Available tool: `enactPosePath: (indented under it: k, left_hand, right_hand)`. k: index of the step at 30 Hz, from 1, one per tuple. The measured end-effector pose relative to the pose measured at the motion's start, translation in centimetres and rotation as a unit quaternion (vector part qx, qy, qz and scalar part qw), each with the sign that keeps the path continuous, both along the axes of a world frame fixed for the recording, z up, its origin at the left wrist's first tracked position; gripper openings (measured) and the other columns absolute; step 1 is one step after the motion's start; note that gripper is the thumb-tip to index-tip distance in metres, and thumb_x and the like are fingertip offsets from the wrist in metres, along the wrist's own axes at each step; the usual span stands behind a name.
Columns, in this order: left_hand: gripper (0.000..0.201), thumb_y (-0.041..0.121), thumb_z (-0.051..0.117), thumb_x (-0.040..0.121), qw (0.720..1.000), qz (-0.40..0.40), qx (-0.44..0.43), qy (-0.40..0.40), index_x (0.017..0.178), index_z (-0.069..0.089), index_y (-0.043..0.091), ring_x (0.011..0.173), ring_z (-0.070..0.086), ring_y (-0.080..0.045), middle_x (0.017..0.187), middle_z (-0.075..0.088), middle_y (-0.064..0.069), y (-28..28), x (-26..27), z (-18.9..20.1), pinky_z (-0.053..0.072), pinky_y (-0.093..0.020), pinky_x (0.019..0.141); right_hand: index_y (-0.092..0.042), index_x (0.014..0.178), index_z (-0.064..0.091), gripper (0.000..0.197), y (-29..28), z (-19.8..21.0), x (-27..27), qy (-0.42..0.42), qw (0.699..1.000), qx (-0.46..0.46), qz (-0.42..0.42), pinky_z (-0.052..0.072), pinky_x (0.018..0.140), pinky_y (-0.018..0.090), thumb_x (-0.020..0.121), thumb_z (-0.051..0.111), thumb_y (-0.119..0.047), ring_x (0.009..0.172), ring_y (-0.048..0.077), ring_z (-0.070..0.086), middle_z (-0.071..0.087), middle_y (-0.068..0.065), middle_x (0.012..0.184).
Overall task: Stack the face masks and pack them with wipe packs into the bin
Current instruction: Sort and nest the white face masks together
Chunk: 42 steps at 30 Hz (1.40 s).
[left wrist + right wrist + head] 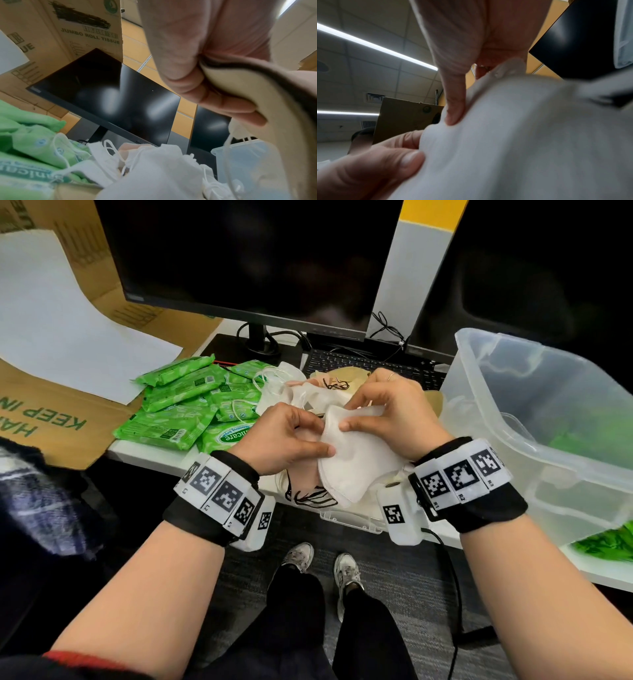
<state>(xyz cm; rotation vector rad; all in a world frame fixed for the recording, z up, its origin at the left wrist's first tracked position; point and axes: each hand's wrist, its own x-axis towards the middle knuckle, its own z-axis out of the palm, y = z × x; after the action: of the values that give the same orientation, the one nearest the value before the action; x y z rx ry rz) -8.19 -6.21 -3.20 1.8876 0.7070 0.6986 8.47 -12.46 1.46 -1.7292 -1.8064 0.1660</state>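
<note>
Both hands hold a stack of face masks (356, 460) above the table's front edge, a white one on top. My left hand (291, 436) grips the stack's left side, thumb on top; in the left wrist view its fingers (197, 83) curl round a beige mask (243, 86) with a dark edge. My right hand (387, 412) pinches the white mask's upper edge, and its thumb (455, 108) presses the white mask (522, 135). More loose masks (294, 392) lie on the table behind. Green wipe packs (191, 405) lie in a pile to the left. The clear plastic bin (548, 419) stands at the right.
A black monitor (246, 258) on a stand, a second dark screen (548, 268) and a keyboard (359, 364) stand behind the masks. Flattened cardboard (51, 412) with a white sheet (51, 320) lies at the left. Something green shows at the bin's bottom (609, 539).
</note>
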Motion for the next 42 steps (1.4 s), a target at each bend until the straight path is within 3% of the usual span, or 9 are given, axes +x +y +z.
enactPosePath:
  k: [9,14,17,21,23,27,30,37,42]
  left_hand:
    - [0.03,-0.01,0.068,0.073,0.996,0.02,-0.025,-0.078,0.083,0.058,0.017,0.074,0.057,0.013,0.089,0.061,0.007,0.5,-0.3,0.3,0.043,-0.006,0.074]
    - [0.031,-0.007,0.061,0.08,0.966,0.219,-0.028,-0.137,0.072,0.057,0.023,0.073,0.053,0.001,0.08,0.058,0.009,1.7,-0.2,-0.3,0.044,-0.017,0.074]
    - [0.024,0.0,0.053,0.088,0.965,0.219,-0.057,-0.133,0.085,0.068,0.018,0.069,0.054,0.003,0.085,0.065,0.006,1.1,0.8,0.0,0.042,-0.01,0.067]
    - [0.03,0.027,0.047,0.092,0.951,0.159,-0.169,-0.206,0.085,0.07,0.01,0.076,0.064,-0.01,0.082,0.071,-0.003,0.3,1.6,0.8,0.048,-0.02,0.077]
    - [0.03,0.028,0.05,0.092,0.951,0.135,-0.185,-0.21,0.085,0.07,0.007,0.074,0.064,-0.018,0.083,0.07,-0.011,0.4,1.4,0.7,0.05,-0.027,0.074]
    - [0.021,-0.008,0.057,0.082,0.974,0.123,-0.122,-0.148,0.094,0.068,0.006,0.059,0.062,-0.004,0.066,0.069,0.01,0.4,1.1,0.1,0.05,-0.017,0.064]
    - [0.024,-0.011,0.055,0.082,0.978,0.087,-0.124,-0.142,0.089,0.066,0.009,0.059,0.062,0.0,0.063,0.069,0.013,0.3,1.2,0.1,0.05,-0.012,0.063]
    - [0.031,-0.013,0.055,0.081,0.987,0.046,-0.099,-0.121,0.084,0.067,0.016,0.063,0.062,0.001,0.064,0.069,0.014,0.1,0.8,0.3,0.05,-0.011,0.064]
    - [0.026,-0.009,0.059,0.081,0.988,0.013,-0.098,-0.12,0.086,0.068,0.016,0.067,0.064,-0.002,0.068,0.071,0.012,-0.2,0.8,0.5,0.052,-0.017,0.069]
  right_hand:
    - [-0.018,0.078,0.058,0.012,-0.6,0.0,0.5,0.034,0.997,0.041,-0.055,0.038,0.077,0.014,0.081,0.069,-0.02,0.079,0.008,0.052,0.057,-0.008,0.08]
    - [-0.016,0.089,0.049,0.013,-1.0,0.1,0.5,0.051,0.955,0.205,-0.207,0.032,0.09,0.038,0.09,0.05,-0.029,0.095,0.024,0.051,0.05,-0.006,0.089]
    - [-0.02,0.087,0.051,0.01,-0.8,-0.9,-1.3,0.02,0.97,0.198,-0.136,0.026,0.09,0.031,0.089,0.052,-0.029,0.091,0.02,0.051,0.05,-0.009,0.089]
    - [-0.027,0.083,0.057,0.008,-0.5,-2.9,-3.2,0.039,0.996,0.073,0.02,0.041,0.092,0.049,0.084,0.056,-0.035,0.09,0.014,0.055,0.055,-0.01,0.089]
    - [-0.02,0.088,0.067,0.025,-0.6,-3.1,-3.0,0.076,0.996,0.041,0.034,0.042,0.093,0.043,0.087,0.048,-0.037,0.096,0.014,0.057,0.061,-0.005,0.096]
    - [-0.019,0.111,0.061,0.023,-0.7,-2.7,-1.6,0.126,0.991,0.032,0.008,0.044,0.093,0.036,0.094,0.045,-0.014,0.101,0.015,0.055,0.058,-0.005,0.108]
    - [-0.029,0.122,0.052,0.034,-0.6,-2.5,-0.6,0.093,0.995,-0.005,-0.033,0.034,0.087,0.013,0.092,0.052,-0.012,0.095,0.007,0.044,0.041,-0.006,0.111]
    - [-0.032,0.072,0.05,0.026,-0.4,-1.8,1.2,0.129,0.99,-0.043,-0.038,0.031,0.088,0.024,0.078,0.072,-0.021,0.108,0.019,0.045,0.047,0.001,0.105]
    - [-0.028,0.066,0.051,0.026,-0.5,-1.3,1.0,0.147,0.988,-0.019,-0.03,0.034,0.091,0.029,0.074,0.075,-0.02,0.109,0.021,0.049,0.051,0.001,0.103]
